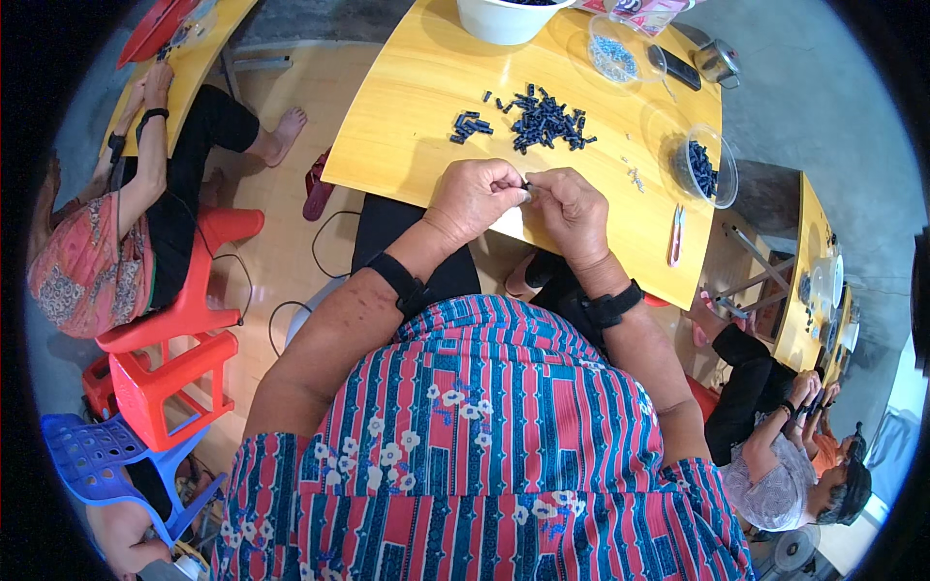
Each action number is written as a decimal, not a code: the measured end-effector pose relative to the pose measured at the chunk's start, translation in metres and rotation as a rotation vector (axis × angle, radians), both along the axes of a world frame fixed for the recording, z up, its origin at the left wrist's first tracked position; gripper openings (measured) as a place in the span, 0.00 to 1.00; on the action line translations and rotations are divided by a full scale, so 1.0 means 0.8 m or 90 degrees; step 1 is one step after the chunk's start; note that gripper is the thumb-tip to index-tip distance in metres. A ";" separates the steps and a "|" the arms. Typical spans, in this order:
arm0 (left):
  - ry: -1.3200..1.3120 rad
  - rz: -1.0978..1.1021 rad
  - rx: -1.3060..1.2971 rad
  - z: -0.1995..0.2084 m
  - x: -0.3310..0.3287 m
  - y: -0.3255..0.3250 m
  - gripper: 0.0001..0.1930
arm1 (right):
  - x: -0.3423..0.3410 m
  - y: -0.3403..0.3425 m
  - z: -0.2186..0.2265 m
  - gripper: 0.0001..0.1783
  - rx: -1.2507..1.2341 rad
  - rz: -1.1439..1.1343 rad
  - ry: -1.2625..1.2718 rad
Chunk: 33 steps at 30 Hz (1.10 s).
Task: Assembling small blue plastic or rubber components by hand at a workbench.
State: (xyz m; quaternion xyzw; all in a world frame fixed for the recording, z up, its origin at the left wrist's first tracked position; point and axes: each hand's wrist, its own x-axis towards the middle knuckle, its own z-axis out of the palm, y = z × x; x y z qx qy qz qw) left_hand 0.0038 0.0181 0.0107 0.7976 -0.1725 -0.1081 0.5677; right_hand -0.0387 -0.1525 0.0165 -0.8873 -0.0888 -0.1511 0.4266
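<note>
Left hand [475, 197] and right hand [573, 211] met fingertip to fingertip above the near edge of the yellow table [407, 107], both pinched together on one small dark part [526, 184]. The part was tiny, black and short; only a sliver showed between the fingertips, and its exact shape could not be told. Just beyond the hands lay a loose pile of similar dark pieces [547, 121], with a smaller cluster [469, 127] to its left. To the right of the right hand sat a clear bowl [722, 174] of dark pieces, and pink-handled snips [675, 236] lay near the table edge.
</note>
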 end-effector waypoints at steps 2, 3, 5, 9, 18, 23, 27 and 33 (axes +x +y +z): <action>-0.007 0.002 0.008 -0.001 0.001 0.001 0.05 | -0.001 0.004 0.010 0.13 -0.024 0.029 -0.063; -0.002 0.000 0.008 -0.002 0.002 0.001 0.06 | -0.001 0.005 0.009 0.13 -0.025 0.030 -0.063; 0.003 -0.001 0.008 -0.001 0.002 0.002 0.06 | -0.001 0.006 0.006 0.13 -0.028 0.025 -0.085; 0.007 -0.010 0.003 0.001 0.001 0.004 0.06 | -0.005 0.008 0.000 0.13 -0.023 0.019 -0.080; 0.054 -0.006 -0.034 -0.004 0.004 0.003 0.07 | -0.012 0.010 -0.004 0.14 0.049 0.031 -0.078; 0.065 -0.030 -0.016 0.002 0.007 0.003 0.08 | -0.013 0.013 -0.006 0.14 0.144 -0.004 0.008; 0.097 -0.037 -0.044 0.000 0.006 0.006 0.10 | -0.013 0.009 -0.009 0.15 0.142 -0.018 0.033; 0.152 -0.085 -0.087 0.002 0.009 0.009 0.10 | -0.013 0.007 -0.004 0.14 0.117 -0.019 0.021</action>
